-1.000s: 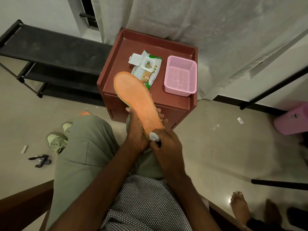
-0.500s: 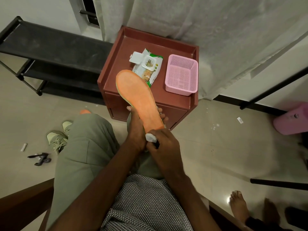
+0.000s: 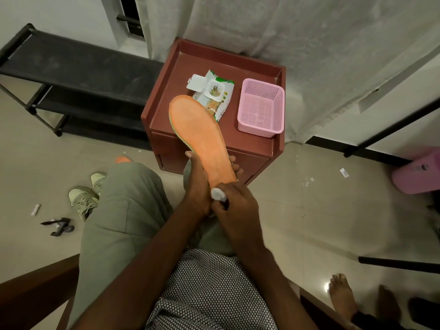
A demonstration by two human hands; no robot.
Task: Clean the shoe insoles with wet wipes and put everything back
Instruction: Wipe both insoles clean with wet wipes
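Note:
An orange insole [image 3: 199, 134] with a green edge is held up over my lap, toe end pointing away over the table. My left hand [image 3: 197, 186] grips its heel end from below, fingertips showing on both sides. My right hand [image 3: 235, 206] is closed on a balled white wet wipe [image 3: 216, 193], pressed against the heel of the insole. A pack of wet wipes [image 3: 214, 96] with its lid flipped open lies on the brown bedside table [image 3: 252, 148]. A pale green shoe [image 3: 83, 198] lies on the floor at the left, and a second orange insole [image 3: 123, 159] peeks out past my knee.
A pink mesh basket [image 3: 261, 108] stands on the table's right side. A black shoe rack [image 3: 71, 75] is at the left, a curtain behind the table, a pink bin [image 3: 419, 172] at the right. Small black clips [image 3: 58, 226] and scraps lie on the floor. Another person's foot [image 3: 342, 296] is at the lower right.
My right hand has stayed at the heel with the wipe, shifting only slightly while rubbing. The insole and my left hand are almost unmoved.

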